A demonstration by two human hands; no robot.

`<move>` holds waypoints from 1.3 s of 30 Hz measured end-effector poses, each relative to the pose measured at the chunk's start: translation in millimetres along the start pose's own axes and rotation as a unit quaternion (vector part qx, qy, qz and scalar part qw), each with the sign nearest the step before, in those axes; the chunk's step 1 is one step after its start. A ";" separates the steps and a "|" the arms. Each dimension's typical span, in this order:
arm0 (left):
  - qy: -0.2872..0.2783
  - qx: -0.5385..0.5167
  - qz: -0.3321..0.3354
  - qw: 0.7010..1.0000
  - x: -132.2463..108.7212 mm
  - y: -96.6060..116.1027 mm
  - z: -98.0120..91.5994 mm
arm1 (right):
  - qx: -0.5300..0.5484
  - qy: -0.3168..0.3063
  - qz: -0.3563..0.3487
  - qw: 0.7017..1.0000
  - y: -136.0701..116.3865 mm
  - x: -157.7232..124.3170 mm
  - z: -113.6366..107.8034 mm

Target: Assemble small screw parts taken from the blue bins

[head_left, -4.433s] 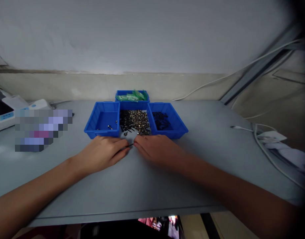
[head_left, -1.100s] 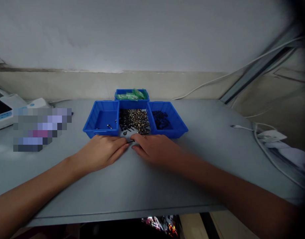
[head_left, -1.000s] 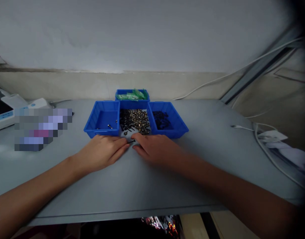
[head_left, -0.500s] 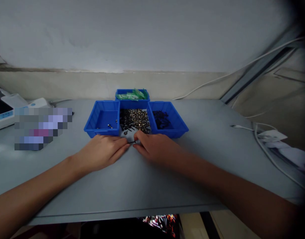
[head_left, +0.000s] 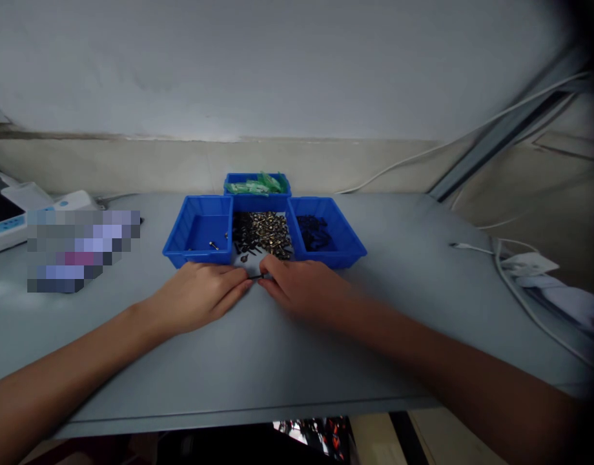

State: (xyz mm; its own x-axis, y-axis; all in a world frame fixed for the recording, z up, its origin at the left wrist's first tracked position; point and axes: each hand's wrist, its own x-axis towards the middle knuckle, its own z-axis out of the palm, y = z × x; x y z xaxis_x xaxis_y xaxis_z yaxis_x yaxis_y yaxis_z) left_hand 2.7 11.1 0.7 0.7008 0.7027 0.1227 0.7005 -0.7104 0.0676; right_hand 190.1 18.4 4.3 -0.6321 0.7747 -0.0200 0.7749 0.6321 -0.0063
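Note:
My left hand (head_left: 200, 296) and my right hand (head_left: 304, 287) rest on the grey table (head_left: 258, 361), fingertips almost meeting. Between them they pinch a small black screw (head_left: 256, 276) lying just above the tabletop. Right behind the fingers lies a pile of mixed black and brass screws (head_left: 262, 234). A blue bin (head_left: 200, 234) on the left holds a few single screws. Another blue bin (head_left: 326, 234) on the right holds several black screws. At the back, a third blue bin (head_left: 257, 185) contains green plastic pieces.
A white device (head_left: 16, 213) and a blurred-out patch sit at the far left. White cables (head_left: 514, 284) and a white adapter lie on the right side. The wall stands close behind the bins. The table's front edge runs below my forearms.
My right hand's fingers have shifted slightly forward and up toward the screw pile. The left hand has stayed put. The small screw remains between the fingertips.

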 end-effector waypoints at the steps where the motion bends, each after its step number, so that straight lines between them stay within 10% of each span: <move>1: 0.003 0.002 0.002 1.000 -0.1 -0.1 0.2 | -0.001 0.000 -0.002 1.000 -0.1 -0.1 0.1; 39: -0.015 0.014 0.002 1.000 -0.2 -0.5 0.2 | 0.001 0.027 -0.018 0.999 0.5 -2.7 -1.3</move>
State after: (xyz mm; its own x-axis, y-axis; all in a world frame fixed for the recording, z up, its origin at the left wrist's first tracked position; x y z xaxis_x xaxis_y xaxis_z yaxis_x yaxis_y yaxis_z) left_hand 2.3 11.3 0.5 0.7067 0.7013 0.0936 0.7013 -0.7118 0.0390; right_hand 192.2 16.7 5.7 -0.6588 0.7515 0.0348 0.7517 0.6594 -0.0071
